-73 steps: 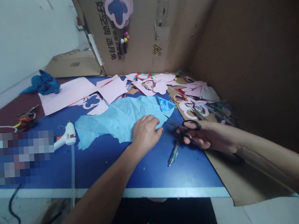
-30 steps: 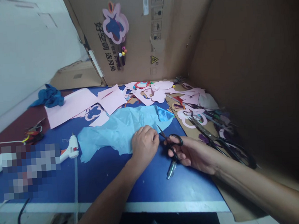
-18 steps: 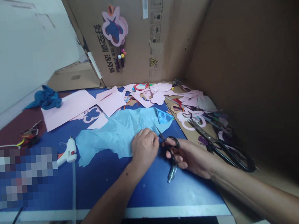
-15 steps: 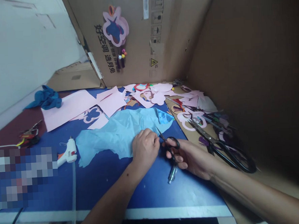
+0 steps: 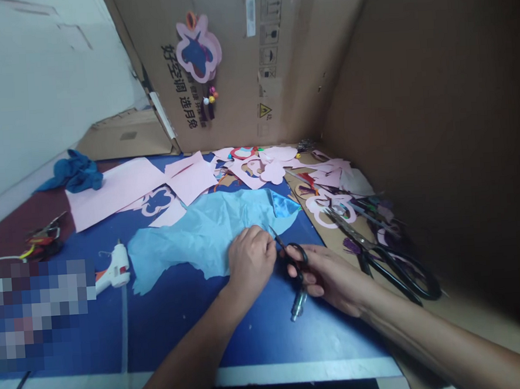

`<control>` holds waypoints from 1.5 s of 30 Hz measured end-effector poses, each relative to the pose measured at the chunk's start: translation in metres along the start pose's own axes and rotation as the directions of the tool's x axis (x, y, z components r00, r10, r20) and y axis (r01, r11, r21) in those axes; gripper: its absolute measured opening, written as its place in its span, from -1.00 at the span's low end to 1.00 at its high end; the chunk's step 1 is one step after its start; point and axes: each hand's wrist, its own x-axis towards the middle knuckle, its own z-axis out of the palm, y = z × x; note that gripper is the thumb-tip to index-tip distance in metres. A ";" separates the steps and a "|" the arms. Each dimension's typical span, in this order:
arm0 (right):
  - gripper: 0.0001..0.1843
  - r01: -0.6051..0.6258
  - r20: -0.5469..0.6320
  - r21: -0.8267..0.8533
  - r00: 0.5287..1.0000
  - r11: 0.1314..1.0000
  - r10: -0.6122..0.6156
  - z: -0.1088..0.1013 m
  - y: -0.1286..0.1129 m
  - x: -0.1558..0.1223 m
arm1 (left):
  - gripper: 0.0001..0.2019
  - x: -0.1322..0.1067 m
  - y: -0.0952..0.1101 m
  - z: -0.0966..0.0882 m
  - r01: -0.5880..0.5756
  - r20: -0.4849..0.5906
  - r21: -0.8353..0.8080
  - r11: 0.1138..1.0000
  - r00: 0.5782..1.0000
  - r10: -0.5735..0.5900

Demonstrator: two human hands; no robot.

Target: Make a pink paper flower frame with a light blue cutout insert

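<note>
My left hand (image 5: 250, 259) rests knuckles-up on the near edge of a crumpled light blue paper sheet (image 5: 192, 234), its fingers curled and pinching the edge. My right hand (image 5: 324, 270) grips small black-handled scissors (image 5: 290, 254), fingers through the loops. The blades point up-left and their tips sit right beside my left fingertips at the paper's edge. A pen (image 5: 298, 302) lies on the blue table (image 5: 170, 317) just under my right hand.
A white glue gun (image 5: 112, 273) lies left of the blue sheet. Pink paper sheets (image 5: 114, 189) and cutouts (image 5: 276, 164) cover the far table. Large black scissors (image 5: 392, 265) and tools lie at right on cardboard. Cardboard walls (image 5: 435, 107) enclose back and right.
My right hand has carried the scissors left from the table's right part to my left hand at the paper edge. My left hand has stayed on the blue sheet.
</note>
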 end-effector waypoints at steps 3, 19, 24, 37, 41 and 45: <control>-0.40 0.000 -0.002 -0.005 1.000 1.000 0.000 0.000 0.000 0.000 | -0.81 0.000 -0.001 0.000 -0.002 0.006 0.000 1.000 1.000 0.002; -0.39 -0.038 0.022 0.009 0.999 0.999 0.038 0.001 -0.005 0.005 | -0.81 -0.001 -0.001 -0.002 -0.012 -0.003 -0.027 1.000 1.000 0.012; -0.38 -0.041 0.019 -0.001 0.999 0.999 0.041 0.002 -0.008 0.007 | -0.80 0.000 -0.001 -0.002 -0.006 0.011 -0.031 1.000 1.000 0.006; -0.39 -0.045 0.029 -0.031 0.999 0.999 0.046 0.001 -0.008 0.009 | -0.80 -0.001 -0.002 -0.002 -0.003 -0.007 -0.055 0.998 1.000 0.003; -0.37 -0.049 0.025 -0.029 0.998 0.998 0.050 0.001 -0.013 0.011 | -0.80 -0.001 -0.002 -0.002 -0.009 -0.013 -0.069 0.998 1.000 0.008; -0.38 -0.053 0.035 -0.037 0.998 0.998 0.054 -0.002 -0.014 0.015 | -0.80 -0.001 -0.001 -0.001 -0.016 -0.015 -0.066 0.998 1.000 0.015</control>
